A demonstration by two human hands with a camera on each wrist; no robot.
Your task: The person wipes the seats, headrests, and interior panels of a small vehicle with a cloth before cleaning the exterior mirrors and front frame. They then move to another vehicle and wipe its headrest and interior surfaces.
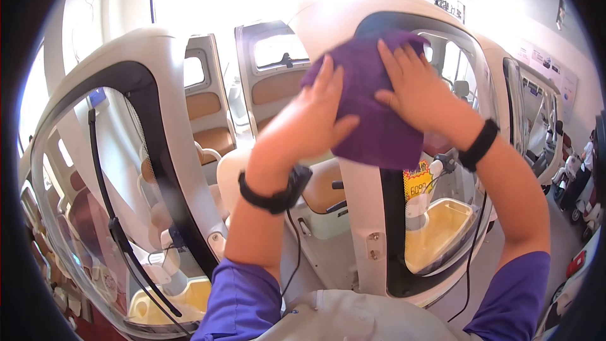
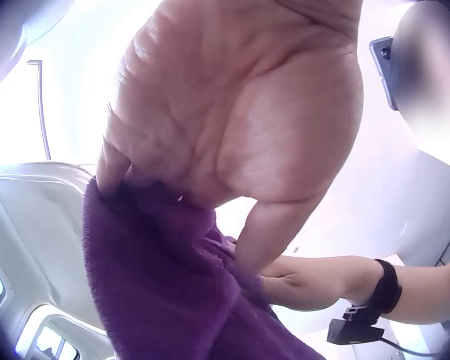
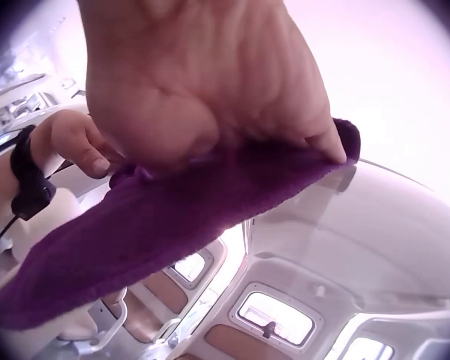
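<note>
Purple cloth (image 1: 379, 120), soft and creased, pressed by flat fingers of left hand (image 1: 309, 120) and right hand (image 1: 413, 85) against windshield (image 1: 442, 151); wiper (image 1: 113, 215) far left.

The head camera looks forward and slightly down from behind both raised arms, taking in the purple cloth (image 1: 372, 104) pressed on the top of a small vehicle's windscreen frame (image 1: 372, 12), with the rest of the showroom spread wide around it. The left wrist camera sits very close under the left hand (image 2: 232, 112), facing up along the palm to the cloth (image 2: 157, 292). The right wrist camera looks up likewise, close beneath the right hand (image 3: 202, 82), cloth (image 3: 157, 225) below. All three share the cloth; each wrist view also catches the opposite wrist.
</note>
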